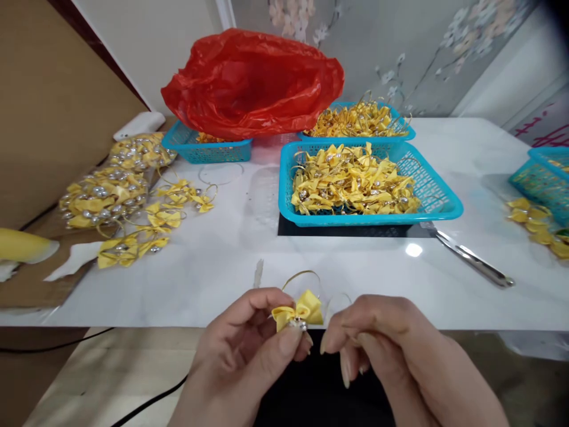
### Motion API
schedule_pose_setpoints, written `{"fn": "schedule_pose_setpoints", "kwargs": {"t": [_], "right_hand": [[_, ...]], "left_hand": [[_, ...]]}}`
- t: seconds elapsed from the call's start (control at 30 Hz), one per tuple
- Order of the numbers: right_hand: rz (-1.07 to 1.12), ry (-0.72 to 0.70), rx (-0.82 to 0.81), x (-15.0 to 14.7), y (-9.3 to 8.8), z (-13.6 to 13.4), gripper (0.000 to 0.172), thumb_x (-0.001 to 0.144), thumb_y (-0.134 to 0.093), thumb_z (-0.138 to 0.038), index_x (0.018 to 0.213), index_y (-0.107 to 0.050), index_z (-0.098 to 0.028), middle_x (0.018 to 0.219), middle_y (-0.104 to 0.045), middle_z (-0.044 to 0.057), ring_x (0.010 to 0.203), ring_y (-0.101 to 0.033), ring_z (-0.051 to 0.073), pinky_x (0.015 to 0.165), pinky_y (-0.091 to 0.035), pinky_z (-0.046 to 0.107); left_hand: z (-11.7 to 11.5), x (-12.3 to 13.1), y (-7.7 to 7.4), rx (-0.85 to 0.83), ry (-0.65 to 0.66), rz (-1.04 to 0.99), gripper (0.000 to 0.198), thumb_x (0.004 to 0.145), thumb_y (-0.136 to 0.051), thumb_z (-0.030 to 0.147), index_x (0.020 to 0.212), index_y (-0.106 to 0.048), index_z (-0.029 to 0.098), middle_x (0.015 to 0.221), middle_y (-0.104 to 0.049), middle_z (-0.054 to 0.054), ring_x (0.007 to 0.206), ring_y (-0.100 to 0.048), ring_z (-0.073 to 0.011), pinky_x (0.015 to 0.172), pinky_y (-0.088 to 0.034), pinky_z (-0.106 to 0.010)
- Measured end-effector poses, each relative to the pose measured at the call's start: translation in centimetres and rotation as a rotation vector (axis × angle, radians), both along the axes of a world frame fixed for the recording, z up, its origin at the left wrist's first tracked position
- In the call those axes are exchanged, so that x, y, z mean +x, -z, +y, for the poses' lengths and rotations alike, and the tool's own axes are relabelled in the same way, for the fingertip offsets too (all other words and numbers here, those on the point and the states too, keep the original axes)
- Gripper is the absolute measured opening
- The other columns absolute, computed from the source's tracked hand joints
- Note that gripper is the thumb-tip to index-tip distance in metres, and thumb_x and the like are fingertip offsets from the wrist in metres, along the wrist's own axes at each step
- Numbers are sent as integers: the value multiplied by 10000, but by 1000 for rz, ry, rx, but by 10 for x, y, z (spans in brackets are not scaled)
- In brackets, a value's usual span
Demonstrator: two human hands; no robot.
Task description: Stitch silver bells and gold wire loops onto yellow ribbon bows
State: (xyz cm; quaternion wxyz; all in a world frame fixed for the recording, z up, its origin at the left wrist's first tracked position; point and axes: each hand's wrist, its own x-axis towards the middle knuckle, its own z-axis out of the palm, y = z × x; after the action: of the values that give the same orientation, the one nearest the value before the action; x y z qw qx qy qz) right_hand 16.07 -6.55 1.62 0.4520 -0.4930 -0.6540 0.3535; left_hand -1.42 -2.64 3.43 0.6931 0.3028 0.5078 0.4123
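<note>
Near the front edge of the table, my left hand (253, 350) pinches a yellow ribbon bow (307, 307) between thumb and fingers. Silvery beads sit at the middle of the bow, under the thumb tip. A gold cord loop (306, 273) arches up behind it. Just to the right, my right hand (377, 344) is closed in a pinch, apart from the bow. A thin, pale thread (340, 295) curves up by its fingertips and seems to run into the pinch; its ends are hidden.
A blue basket (448, 207) of yellow bows stands ahead, with more baskets behind and at right. A red plastic bag (249, 89) rests over one basket. Bagged beaded bows (104, 196) and loose bows (164, 216) lie left. A metal-handled tool (475, 261) lies right.
</note>
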Motion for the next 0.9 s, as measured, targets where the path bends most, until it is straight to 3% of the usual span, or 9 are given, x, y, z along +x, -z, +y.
{"fn": "schedule_pose_setpoints", "kwargs": {"t": [0.1, 0.2, 0.3, 0.9], "right_hand": [[-127, 110, 89, -4, 1, 4, 175, 989, -455, -129, 964, -561, -267, 737, -614, -31, 573, -617, 96, 520, -517, 153], [-124, 165, 226, -10, 3, 7, 200, 946, -520, -83, 1003, -610, -252, 905, -601, 20, 713, -639, 110, 592, -537, 172], [-101, 208, 264, -14, 9, 7, 259, 929, -552, -46, 1060, -650, -247, 898, -554, 32, 709, -608, 110, 551, -496, 192], [-242, 179, 341, -7, 13, 5, 209, 909, -582, -34, 1025, -640, -197, 813, -514, 27, 641, -604, 107, 531, -509, 193]], "left_hand": [[-4, 2, 1, 62, -18, 98, 240, 632, -912, 292, 827, -775, 262, 631, -732, 29, 620, -668, -91, 604, -522, -81], [-6, 5, 0, 83, -15, 121, 222, 628, -911, 300, 799, -775, 257, 626, -741, 24, 617, -666, -92, 596, -522, -75], [-6, 5, -1, 77, -17, 107, 230, 615, -915, 311, 793, -779, 259, 627, -746, 24, 609, -662, -89, 593, -524, -74], [-6, 3, 0, 48, -13, 87, 228, 617, -910, 304, 792, -770, 265, 641, -742, 37, 613, -651, -94, 603, -519, -103]]}}
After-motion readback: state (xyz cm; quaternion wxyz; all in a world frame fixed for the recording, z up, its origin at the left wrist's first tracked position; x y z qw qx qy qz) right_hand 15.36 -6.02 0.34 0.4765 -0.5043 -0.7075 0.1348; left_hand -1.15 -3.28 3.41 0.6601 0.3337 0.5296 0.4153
